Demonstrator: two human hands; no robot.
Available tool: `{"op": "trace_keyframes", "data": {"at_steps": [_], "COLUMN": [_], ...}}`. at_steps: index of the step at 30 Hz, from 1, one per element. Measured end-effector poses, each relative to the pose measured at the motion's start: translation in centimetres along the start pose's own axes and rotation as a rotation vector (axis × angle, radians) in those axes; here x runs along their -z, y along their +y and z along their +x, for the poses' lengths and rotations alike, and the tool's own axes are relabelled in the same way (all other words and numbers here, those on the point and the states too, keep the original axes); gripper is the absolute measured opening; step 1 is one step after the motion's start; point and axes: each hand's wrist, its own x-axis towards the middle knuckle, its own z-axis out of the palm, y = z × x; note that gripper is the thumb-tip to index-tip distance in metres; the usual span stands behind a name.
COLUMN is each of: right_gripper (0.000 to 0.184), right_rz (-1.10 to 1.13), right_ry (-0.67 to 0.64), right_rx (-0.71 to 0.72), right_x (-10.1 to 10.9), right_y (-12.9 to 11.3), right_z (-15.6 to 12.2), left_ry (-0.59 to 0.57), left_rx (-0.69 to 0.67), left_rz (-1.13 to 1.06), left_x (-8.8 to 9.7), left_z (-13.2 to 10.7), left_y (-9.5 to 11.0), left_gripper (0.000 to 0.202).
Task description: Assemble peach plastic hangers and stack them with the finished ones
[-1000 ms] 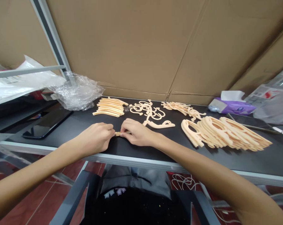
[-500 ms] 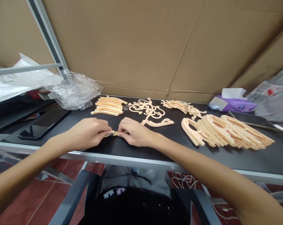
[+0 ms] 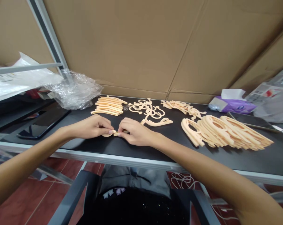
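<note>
Black tabletop (image 3: 179, 134), cardboard wall (image 3: 122, 47) behind, hands (image 3: 91, 127) together, pinching a small peach plastic piece (image 3: 115, 133)

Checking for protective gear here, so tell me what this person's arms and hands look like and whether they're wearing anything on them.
Both the slender left hand and the slender right hand are bare, with no gloves, rings or wristwatch showing. The long, thin left forearm and right forearm are bare too, with no sleeves, bands or cables in view.

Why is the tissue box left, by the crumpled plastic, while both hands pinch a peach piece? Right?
No: the head view shows the tissue box at the right, away from the crumpled plastic. The left hand and right hand do pinch the peach piece.
</note>
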Motion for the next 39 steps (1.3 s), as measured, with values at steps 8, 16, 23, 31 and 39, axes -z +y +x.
{"op": "trace_keyframes", "data": {"at_steps": [8, 16, 23, 31, 39], "right_gripper": [0.011, 0.01, 0.011, 0.011, 0.009], "right_rz": [-0.006, 0.01, 0.01, 0.007, -0.011], "right_ry": [-0.019, -0.031, -0.035, -0.04, -0.05], "right_rx": [0.008, 0.033, 0.048, 0.093, 0.069], "right_x": [0.1, 0.1, 0.1, 0.0, 0.0], "right_y": [0.0, -0.1, 0.1, 0.4, 0.3], "right_z": [0.1, 0.0, 0.0, 0.0, 0.0], "left_ry": [-0.036, -0.131, -0.12, -0.141, -0.018], "left_rx": [0.012, -0.004, -0.006, -0.026, -0.033], "left_rz": [-0.083, -0.036, 0.011, 0.132, 0.416], "left_x": [0.0, 0.4, 0.5, 0.7, -0.7], "left_z": [0.0, 0.5, 0.5, 1.2, 0.4], "left_y": [-0.2, -0.8, -0.3, 1.2, 2.4], "left_gripper": [0.037, 0.037, 0.034, 0.03, 0.029]}}
